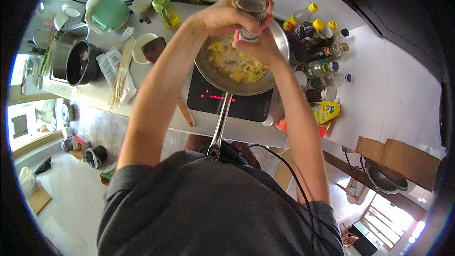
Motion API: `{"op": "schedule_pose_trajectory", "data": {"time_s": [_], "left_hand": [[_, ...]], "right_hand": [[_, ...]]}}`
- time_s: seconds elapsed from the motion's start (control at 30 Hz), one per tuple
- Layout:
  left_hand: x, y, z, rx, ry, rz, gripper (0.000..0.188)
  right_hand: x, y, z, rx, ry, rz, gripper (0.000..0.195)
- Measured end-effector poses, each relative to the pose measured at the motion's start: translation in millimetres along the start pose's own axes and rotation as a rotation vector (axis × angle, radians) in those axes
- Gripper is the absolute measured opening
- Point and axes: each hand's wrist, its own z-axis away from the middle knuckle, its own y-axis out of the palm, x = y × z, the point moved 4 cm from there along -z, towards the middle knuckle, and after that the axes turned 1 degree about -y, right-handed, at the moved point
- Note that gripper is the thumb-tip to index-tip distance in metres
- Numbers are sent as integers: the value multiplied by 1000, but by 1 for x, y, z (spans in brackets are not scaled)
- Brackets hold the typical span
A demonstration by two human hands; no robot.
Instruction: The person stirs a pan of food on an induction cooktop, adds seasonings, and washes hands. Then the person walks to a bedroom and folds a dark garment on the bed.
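Both hands are raised over a steel frying pan, closed around what looks like a glass spice grinder. My left hand wraps its upper glass part, which has dark contents. Just below, my right hand grips the pale lower part. In the pan, yellow egg-like pieces lie with pale strips in cloudy liquid. The pan sits on a black induction cooker with lit red indicators, its handle pointing toward me. My hands hide the pan's far side.
Several bottles and a yellow food packet stand right of the cooker. Leftward are a white bowl, dry noodles, a green oil bottle, a green kettle and a dark pot. A wooden handle overhangs the counter edge.
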Motion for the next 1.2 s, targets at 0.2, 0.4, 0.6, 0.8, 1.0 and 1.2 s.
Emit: {"op": "schedule_pose_trajectory", "data": {"time_s": [0.2,0.4,0.6,0.8,1.0,1.2], "left_hand": [[23,3,-2,-732,139,-121,28],[14,-3,6,-131,63,-57,31],[1,15,-2,-191,128,11,28],[-23,13,-2,-510,268,-11,27],[16,30,-6,-779,304,-107,34],[3,-3,-3,282,-69,20,43]], "right_hand": [[-2,13,-10,-479,-38,301,33],[-18,12,-4,-19,-42,-169,34],[-14,12,9,-488,-168,172,44],[1,-7,7,-107,-121,109,67],[6,7,3,-503,-82,90,54],[-12,10,-12,67,-73,-49,32]]}}
